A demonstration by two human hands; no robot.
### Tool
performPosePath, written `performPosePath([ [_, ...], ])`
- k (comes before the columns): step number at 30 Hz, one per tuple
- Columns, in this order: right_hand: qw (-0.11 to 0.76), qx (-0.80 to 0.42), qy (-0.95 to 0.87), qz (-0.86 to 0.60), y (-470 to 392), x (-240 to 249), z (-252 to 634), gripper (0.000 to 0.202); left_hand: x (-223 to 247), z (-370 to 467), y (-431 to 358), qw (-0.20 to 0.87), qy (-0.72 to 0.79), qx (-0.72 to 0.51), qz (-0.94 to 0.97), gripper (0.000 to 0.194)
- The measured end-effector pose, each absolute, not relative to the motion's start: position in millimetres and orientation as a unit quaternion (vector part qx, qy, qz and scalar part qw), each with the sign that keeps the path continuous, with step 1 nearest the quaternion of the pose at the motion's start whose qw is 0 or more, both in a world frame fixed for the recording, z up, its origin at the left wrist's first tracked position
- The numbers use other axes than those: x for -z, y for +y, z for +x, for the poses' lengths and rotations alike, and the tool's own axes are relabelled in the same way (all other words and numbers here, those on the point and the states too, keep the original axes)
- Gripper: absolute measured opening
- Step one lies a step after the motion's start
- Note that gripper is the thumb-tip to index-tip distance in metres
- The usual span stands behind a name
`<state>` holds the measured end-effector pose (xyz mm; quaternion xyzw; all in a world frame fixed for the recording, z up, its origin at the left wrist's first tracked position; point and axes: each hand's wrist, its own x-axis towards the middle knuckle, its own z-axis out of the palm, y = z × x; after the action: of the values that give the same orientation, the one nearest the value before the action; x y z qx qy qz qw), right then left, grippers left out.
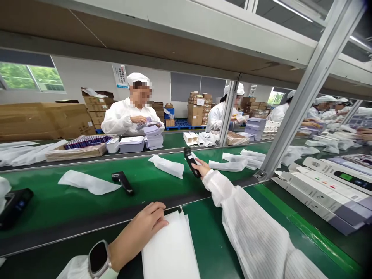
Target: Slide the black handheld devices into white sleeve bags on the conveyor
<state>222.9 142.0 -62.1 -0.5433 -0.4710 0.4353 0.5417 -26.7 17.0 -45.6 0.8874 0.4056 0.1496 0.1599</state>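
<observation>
In my right hand (201,169), held out over the green conveyor belt, is a black handheld thermometer (192,162) with its head end up. The fingers are closed round its lower part. My left hand (148,219), with a watch on its wrist, lies on the top left corner of a stack of flat white sleeves (171,248). Its fingers are slightly bent and rest on the stack. Another black thermometer (123,183) lies on the belt beside a white sleeve (87,182). A second sleeve (167,166) lies left of my right hand.
A slanted metal post (302,93) rises at the right, under an overhead shelf (174,46). Printed boxes (328,193) lie near it. Another black device (16,207) is at far left. Across the belt, a co-worker (133,104) handles something beside stacked booklets (153,136).
</observation>
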Motion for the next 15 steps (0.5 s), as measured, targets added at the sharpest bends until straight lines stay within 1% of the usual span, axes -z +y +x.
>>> performPosePath([
  [2,0.565,-0.499,-0.462,-0.467,127,50,220,0.075,47,-27,18,0.108,0.375,-0.161,0.907,0.028],
  [4,0.547,-0.577,-0.469,-0.385,108,37,210,0.092,46,-26,19,0.069,0.367,-0.154,0.915,0.029],
  [6,0.511,-0.623,-0.486,-0.338,90,27,196,0.101,44,-26,18,0.059,0.364,-0.144,0.919,0.027],
  [9,0.481,-0.637,-0.513,-0.315,74,22,176,0.097,39,-25,15,0.092,0.351,-0.132,0.922,0.023],
  [12,0.471,-0.631,-0.533,-0.311,67,26,163,0.083,34,-25,13,0.134,0.349,-0.112,0.921,0.021],
  [15,0.464,-0.626,-0.542,-0.315,64,31,157,0.072,32,-26,13,0.152,0.362,-0.103,0.914,0.024],
])
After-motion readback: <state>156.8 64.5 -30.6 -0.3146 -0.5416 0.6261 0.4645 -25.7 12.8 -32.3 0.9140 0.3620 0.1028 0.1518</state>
